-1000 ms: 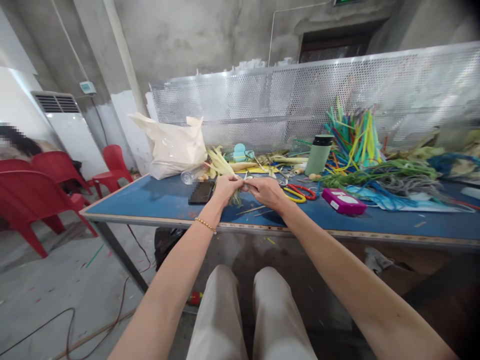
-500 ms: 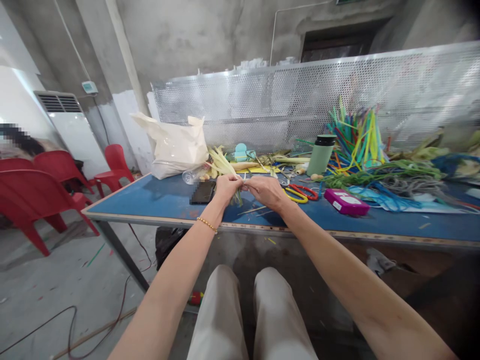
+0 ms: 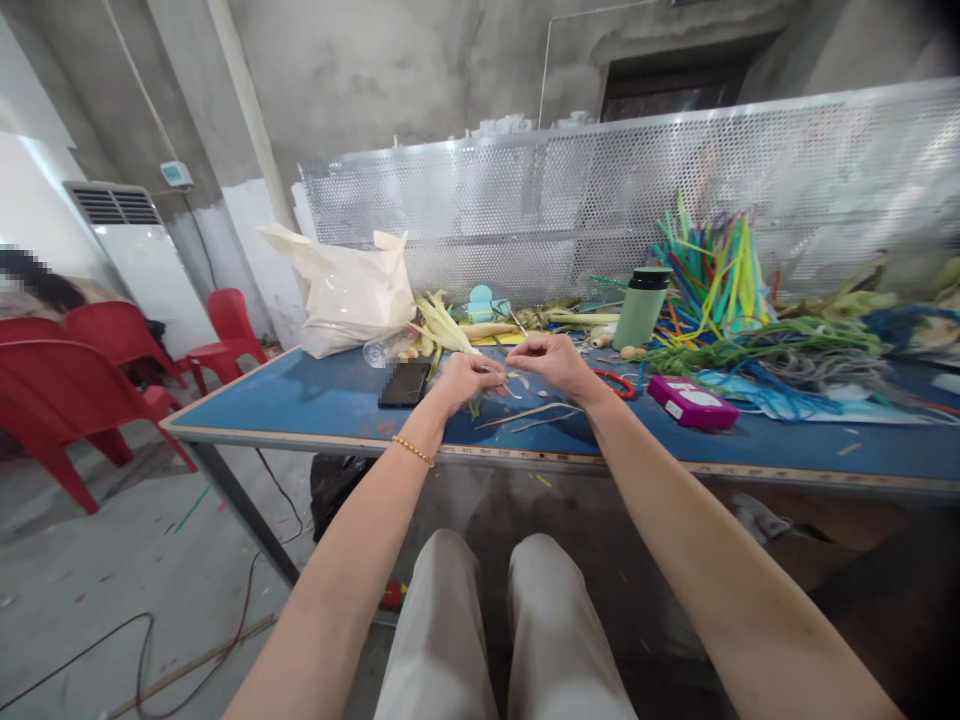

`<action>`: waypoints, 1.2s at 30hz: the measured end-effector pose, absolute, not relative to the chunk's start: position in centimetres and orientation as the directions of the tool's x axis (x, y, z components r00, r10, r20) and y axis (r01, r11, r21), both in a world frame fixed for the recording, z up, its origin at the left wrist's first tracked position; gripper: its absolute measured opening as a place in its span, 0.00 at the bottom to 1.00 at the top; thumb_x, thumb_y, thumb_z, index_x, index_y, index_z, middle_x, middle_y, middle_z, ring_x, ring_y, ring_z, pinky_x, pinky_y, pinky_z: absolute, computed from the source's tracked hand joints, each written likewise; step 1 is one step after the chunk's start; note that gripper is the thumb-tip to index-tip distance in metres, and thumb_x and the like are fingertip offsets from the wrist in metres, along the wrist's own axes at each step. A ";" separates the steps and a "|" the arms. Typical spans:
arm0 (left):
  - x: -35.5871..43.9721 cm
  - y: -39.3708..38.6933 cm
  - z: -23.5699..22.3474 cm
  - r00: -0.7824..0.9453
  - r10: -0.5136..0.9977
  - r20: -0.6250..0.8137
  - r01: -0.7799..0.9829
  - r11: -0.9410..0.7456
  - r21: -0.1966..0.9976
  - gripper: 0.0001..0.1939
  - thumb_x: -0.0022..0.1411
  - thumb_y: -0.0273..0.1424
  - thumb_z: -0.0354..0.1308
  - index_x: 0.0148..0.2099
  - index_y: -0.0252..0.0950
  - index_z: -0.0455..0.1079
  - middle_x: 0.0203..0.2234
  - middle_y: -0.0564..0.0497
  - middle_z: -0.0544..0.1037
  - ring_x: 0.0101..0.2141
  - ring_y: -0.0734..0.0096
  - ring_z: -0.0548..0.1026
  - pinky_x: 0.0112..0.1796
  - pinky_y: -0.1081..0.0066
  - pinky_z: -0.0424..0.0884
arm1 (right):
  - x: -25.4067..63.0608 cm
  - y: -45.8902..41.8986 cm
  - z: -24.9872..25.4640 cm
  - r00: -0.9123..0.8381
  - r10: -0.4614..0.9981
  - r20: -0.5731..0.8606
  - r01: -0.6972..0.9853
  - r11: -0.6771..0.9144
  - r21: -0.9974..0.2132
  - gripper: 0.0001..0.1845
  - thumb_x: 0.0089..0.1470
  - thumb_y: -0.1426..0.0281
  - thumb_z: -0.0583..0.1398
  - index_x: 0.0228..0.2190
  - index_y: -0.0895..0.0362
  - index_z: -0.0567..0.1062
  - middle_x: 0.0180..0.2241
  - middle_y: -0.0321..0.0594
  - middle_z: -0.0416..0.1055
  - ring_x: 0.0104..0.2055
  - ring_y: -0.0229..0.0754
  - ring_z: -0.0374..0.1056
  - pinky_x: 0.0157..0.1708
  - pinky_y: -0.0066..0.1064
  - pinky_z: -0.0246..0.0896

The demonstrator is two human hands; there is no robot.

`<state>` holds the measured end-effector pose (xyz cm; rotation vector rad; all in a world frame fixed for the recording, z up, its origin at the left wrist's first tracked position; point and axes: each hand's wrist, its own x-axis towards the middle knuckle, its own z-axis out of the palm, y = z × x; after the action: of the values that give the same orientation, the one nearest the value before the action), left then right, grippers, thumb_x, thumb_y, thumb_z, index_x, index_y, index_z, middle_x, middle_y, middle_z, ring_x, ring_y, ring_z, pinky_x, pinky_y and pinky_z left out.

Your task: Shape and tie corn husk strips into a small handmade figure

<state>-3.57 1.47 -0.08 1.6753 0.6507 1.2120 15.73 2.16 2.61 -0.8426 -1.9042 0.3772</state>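
My left hand (image 3: 466, 382) is closed round the lower end of a bundle of pale yellow-green husk strips (image 3: 444, 326), which fans out up and to the left. A thin whitish strand shows at its fingertips. My right hand (image 3: 553, 364) sits a little to the right, apart from the bundle, with thumb and fingers pinched together. Whatever lies in that pinch is too small to make out. Beneath the hands, thin dry strips (image 3: 529, 414) lie on the blue tabletop (image 3: 247, 408). Red-handled scissors (image 3: 619, 384) are partly hidden behind my right wrist.
A dark phone (image 3: 405, 384) and a cream plastic bag (image 3: 356, 295) are at left. To the right stand a green bottle (image 3: 642, 312), a purple box (image 3: 691, 402) and a heap of coloured strips (image 3: 724, 275). A perforated metal panel (image 3: 480, 215) closes off the back.
My right hand has drawn away from the left, to the right and slightly up. It now covers the scissors' yellow handle. The left hand stays on the husk bundle.
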 end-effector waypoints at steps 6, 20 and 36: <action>-3.5 0.7 0.5 0.396 0.823 0.407 -0.289 -0.309 0.906 0.16 0.43 0.35 0.75 0.31 0.31 0.76 0.24 0.46 0.80 0.27 0.67 0.79 0.33 0.68 0.72 | 15.9 1.6 2.6 -0.380 0.855 0.353 0.086 0.413 -0.907 0.22 0.39 0.55 0.72 0.30 0.59 0.82 0.20 0.36 0.71 0.21 0.34 0.61 0.22 0.28 0.55; -3.6 1.1 0.9 0.265 0.918 0.294 -0.430 -0.160 0.889 0.18 0.42 0.29 0.76 0.32 0.29 0.71 0.21 0.50 0.77 0.26 0.68 0.79 0.29 0.73 0.70 | 12.9 0.6 2.4 -0.144 0.777 0.613 0.274 0.626 -0.730 0.19 0.42 0.55 0.67 0.24 0.60 0.77 0.19 0.34 0.65 0.23 0.33 0.55 0.22 0.27 0.47; -3.1 1.6 0.3 0.174 0.904 0.390 -0.343 -0.316 0.885 0.17 0.41 0.29 0.75 0.33 0.27 0.76 0.20 0.46 0.79 0.24 0.67 0.78 0.30 0.69 0.73 | 13.9 2.8 1.4 -0.214 0.721 0.659 0.452 0.671 -0.588 0.21 0.46 0.53 0.63 0.23 0.60 0.80 0.18 0.35 0.66 0.23 0.35 0.57 0.23 0.28 0.47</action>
<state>-3.11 1.64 0.28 1.3280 0.6035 1.4123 13.86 2.78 1.40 -0.9256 -1.8580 0.3285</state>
